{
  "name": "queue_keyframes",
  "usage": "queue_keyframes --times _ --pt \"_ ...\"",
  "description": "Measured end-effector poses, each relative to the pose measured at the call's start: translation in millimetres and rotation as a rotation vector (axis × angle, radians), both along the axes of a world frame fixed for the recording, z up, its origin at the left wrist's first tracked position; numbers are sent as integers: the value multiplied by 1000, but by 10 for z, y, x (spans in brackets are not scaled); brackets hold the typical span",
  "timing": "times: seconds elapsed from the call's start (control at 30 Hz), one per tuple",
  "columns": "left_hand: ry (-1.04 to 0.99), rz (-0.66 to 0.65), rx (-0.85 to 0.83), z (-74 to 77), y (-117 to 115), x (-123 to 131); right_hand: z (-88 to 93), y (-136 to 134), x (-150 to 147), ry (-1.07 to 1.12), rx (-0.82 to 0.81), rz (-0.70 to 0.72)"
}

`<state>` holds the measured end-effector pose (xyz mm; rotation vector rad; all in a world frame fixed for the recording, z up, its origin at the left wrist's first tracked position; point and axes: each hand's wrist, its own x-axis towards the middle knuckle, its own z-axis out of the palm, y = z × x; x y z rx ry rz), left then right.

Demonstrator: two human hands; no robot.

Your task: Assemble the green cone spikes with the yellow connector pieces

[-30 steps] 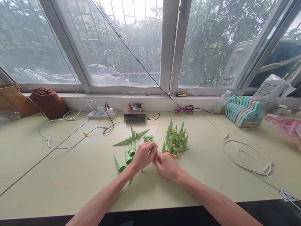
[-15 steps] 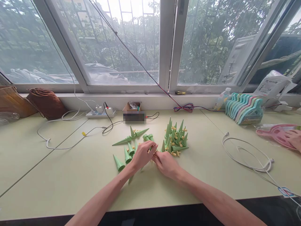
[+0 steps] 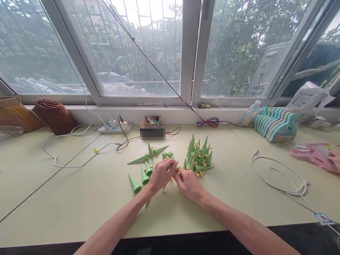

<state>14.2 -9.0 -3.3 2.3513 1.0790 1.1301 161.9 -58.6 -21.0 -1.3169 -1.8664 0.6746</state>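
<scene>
My left hand and my right hand meet at the middle of the pale green table, fingers pinched together on a green cone spike with a small yellow piece at its top. Loose green cones lie left of and behind my left hand. A cluster of upright green cones with yellow fittings stands just behind my right hand.
A power strip with white and black cables, a small cardboard box and a brown pouch line the window sill side. A white cable coil lies right. Stacked pastel hangers and another person's hand on pink items sit far right.
My hands stay together on the cone, its tip now pointing down-left below my left hand. The other person's hand at the far right has shifted on the pink items.
</scene>
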Motion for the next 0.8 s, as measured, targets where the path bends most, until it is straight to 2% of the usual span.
queue_keyframes --times 0.3,0.8 --pt "-7 59 18 -34 15 -7 32 -14 1 51 46 -12" --pt "-10 63 15 -26 6 -11 37 -9 3 38 35 -24"
